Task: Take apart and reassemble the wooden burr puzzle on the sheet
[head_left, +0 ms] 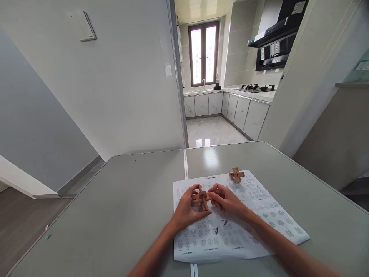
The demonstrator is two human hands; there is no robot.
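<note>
Between my two hands is a small brown wooden interlocking puzzle point(202, 196), made of crossed notched bars, one marked with a "2". My left hand point(188, 206) grips it from the left, its fingers at the upper end and its thumb by the lower bar. At the puzzle's right end, the fingers of my right hand point(226, 199) pinch a bar. Both hands are just over a printed instruction sheet point(245, 246) with rows of small puzzle drawings. Another wooden cross-shaped puzzle piece point(236, 175), marked "1", rests on the sheet's far edge. My fingers hide part of the held puzzle.
The grey-green table point(129, 215) has a pale seam down its middle. A small teal object point(47, 237) lies near its left edge. Beyond a doorway are kitchen cabinets point(233, 105), a gas stove point(256, 88) and a window point(204, 54). A white wall point(129, 77) stands behind the table.
</note>
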